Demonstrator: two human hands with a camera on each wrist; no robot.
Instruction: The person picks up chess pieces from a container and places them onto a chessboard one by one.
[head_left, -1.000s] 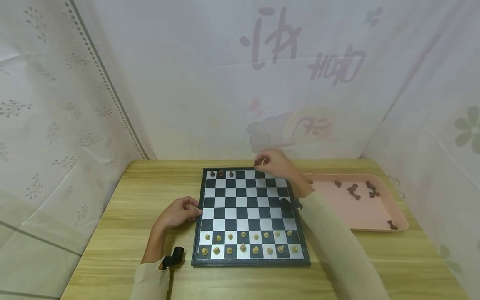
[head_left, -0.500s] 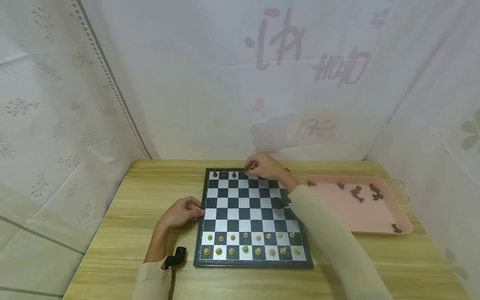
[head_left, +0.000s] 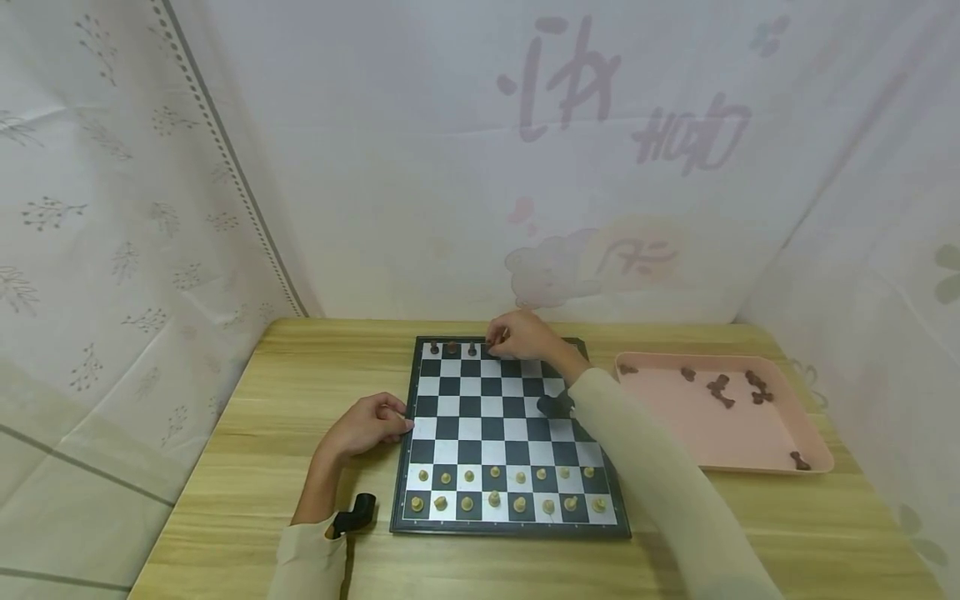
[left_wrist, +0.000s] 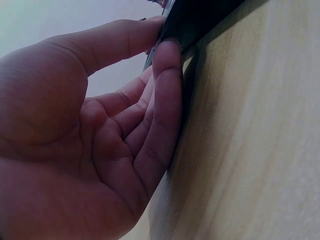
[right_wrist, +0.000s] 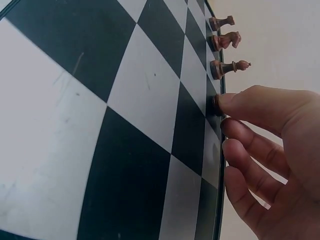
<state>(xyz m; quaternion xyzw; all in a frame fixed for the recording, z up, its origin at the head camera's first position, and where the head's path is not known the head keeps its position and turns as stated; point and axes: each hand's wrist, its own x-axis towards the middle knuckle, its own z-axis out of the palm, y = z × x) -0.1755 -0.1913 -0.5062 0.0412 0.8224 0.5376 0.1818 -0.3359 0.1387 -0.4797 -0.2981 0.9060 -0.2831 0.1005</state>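
My right hand (head_left: 521,334) has moved left along the far edge of the chessboard (head_left: 491,406) — pinching that row's fourth dark piece (right_wrist: 216,105) — while my left hand (head_left: 363,427) pinches its left edge.

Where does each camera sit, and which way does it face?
Head: worn on the head, facing forward and down at a black-and-white checkered chessboard; left hand, right hand and beige cloth sleeves show.
Left wrist: worn there, facing the left hand's fingers at the board's dark edge; the palm shows.
Right wrist: worn there, facing across the board; the right hand pinches a small dark-brown piece.
Shared: head and right wrist views both show three standing reddish-brown chess pieces.
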